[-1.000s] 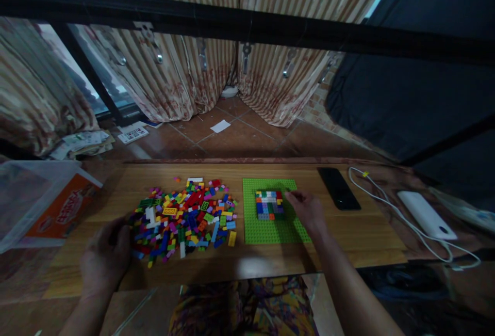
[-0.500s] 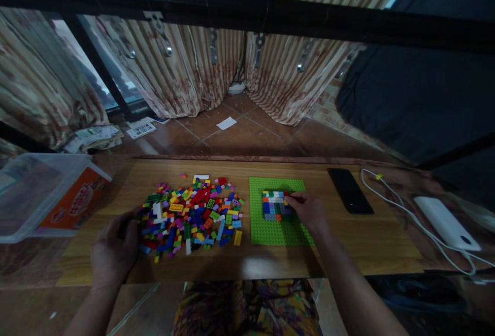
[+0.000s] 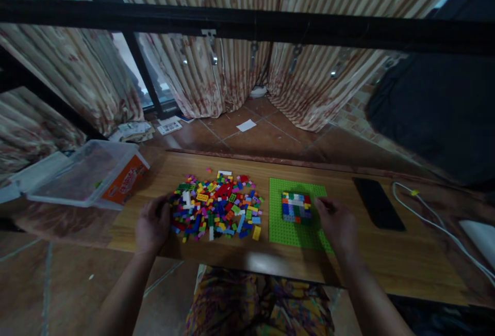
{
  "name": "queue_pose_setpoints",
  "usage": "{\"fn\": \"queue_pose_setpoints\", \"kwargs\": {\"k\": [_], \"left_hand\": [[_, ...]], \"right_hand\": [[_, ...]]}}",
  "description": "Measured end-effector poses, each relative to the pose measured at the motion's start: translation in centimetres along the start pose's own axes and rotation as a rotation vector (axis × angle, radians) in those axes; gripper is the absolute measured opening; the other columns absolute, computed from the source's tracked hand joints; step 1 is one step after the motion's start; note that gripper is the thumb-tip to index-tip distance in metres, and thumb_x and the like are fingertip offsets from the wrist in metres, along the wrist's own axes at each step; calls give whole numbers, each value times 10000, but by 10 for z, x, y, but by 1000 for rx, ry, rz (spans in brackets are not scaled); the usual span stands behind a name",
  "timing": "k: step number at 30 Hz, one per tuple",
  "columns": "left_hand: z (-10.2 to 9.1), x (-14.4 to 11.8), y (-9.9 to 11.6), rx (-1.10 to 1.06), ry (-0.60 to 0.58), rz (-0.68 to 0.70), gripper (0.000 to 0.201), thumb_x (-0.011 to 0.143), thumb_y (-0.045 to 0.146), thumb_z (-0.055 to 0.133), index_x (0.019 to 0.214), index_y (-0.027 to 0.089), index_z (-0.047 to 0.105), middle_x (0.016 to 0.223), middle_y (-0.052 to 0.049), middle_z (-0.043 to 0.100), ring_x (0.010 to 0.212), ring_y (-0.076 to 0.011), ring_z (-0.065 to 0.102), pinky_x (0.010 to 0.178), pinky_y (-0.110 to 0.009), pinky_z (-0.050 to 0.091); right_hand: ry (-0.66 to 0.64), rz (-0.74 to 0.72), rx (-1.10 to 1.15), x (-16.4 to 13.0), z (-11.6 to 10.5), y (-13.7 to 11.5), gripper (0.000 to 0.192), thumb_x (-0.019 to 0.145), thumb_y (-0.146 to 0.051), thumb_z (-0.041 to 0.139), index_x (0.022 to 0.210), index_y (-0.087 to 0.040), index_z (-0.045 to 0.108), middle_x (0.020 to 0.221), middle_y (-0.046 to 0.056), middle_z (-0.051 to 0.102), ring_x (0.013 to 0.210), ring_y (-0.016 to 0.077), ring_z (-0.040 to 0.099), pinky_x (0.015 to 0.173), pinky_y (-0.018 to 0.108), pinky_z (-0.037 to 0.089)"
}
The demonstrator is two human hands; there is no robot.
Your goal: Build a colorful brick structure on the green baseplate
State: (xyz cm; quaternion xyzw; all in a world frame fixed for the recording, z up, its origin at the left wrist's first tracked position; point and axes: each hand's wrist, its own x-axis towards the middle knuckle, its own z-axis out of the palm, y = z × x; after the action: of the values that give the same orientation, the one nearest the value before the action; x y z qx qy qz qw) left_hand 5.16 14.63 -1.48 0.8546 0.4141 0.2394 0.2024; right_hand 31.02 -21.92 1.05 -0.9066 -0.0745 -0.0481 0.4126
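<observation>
My left hand rests at the left edge of a loose pile of coloured toy building bricks. Its fingers are curled, and whatever they might hold is hidden. A green studded baseplate lies to the right of the pile. On it sits a low, roughly square block of joined bricks in mixed colours, with red and yellow at its upper right corner. My right hand hovers at the baseplate's right side, just apart from the block. Its thumb and fingertips are pinched together, and no brick shows between them.
A clear plastic box with an orange label stands left of the wooden board. Right of the baseplate lies a black phone. Beyond it are a white cable and a white power bank. A dark bar crosses above.
My right hand has drawn back to the right, off the brick block, uncovering its upper right corner. My left hand stays by the pile. The whole view has swung left.
</observation>
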Motion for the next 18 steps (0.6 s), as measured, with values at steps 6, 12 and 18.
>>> {"fn": "queue_pose_setpoints", "kwargs": {"k": [6,12,18], "left_hand": [[2,-1,0,-15,40,12,367,860,373,443,1077,156,644,1037,-115,683,1001,-258,620,904,-378,483],[3,-2,-1,-29,53,16,344,854,360,458,1065,166,648,1033,-108,686,1002,-253,621,904,-371,485],[3,-2,1,-22,50,6,332,854,350,464,1059,168,652,1033,-105,686,999,-251,620,902,-379,487]], "right_hand": [[-218,-194,185,-48,17,-31,285,842,-434,544,896,-193,686,903,75,722,826,225,663,752,341,501],[-390,-406,77,-74,44,-47,214,901,-265,473,944,-222,678,945,52,694,866,196,653,794,327,489],[-398,-503,-29,-64,60,-60,206,902,-211,475,946,-213,676,932,54,683,879,201,640,806,329,479]]}}
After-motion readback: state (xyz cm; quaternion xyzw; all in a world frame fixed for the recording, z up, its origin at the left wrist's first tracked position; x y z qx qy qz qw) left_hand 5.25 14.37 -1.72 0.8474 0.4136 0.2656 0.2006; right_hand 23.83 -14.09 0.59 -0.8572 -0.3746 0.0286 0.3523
